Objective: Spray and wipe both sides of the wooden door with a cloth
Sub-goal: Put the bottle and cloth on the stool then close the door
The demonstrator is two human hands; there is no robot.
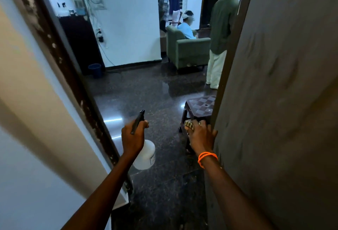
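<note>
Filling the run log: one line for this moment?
left hand: holds spray bottle | right hand: cloth at door edge | wiping: unclear

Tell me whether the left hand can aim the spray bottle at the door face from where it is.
Probably yes. The left hand holds the spray bottle in the open doorway, with nothing between it and the door but the right hand, gripping the door's edge with the cloth.

Dim bluish light; floor (146, 90) glare; blurred, wide-angle-bent edges.
</note>
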